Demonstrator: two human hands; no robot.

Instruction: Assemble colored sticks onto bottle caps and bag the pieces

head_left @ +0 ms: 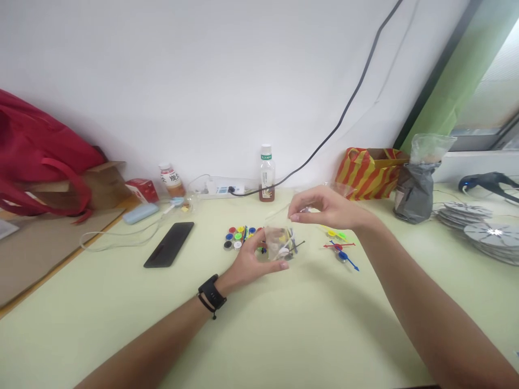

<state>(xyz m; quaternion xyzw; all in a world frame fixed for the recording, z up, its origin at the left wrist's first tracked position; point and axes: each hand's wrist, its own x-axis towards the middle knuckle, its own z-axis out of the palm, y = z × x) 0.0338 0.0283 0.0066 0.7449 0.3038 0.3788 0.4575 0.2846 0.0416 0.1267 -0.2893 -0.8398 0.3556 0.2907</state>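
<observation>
My left hand (253, 258) is curled around a small clear plastic bag (279, 242), with the thumb along its lower side. White and dark spinner arrows show through the plastic, and a black arrow tip sticks out to the right. Above the bag, my right hand (318, 208) is closed in a pinch where a see-through flap of the bag rises to its fingertips. Colourful round spinner bases (238, 236) sit in rows behind my left hand, which partly hides them. On the right lie a red spinner arrow (338, 246), a blue spinner arrow (344, 257) and yellow and green ones (336, 234).
A black phone (169, 245) lies left of the round pieces. Against the wall stand a drink bottle (266, 175), a power strip (225, 187) and a striped bag (367, 174). Stacked pale discs (492, 237) occupy the right side; a red bag (44, 146) rests on the left.
</observation>
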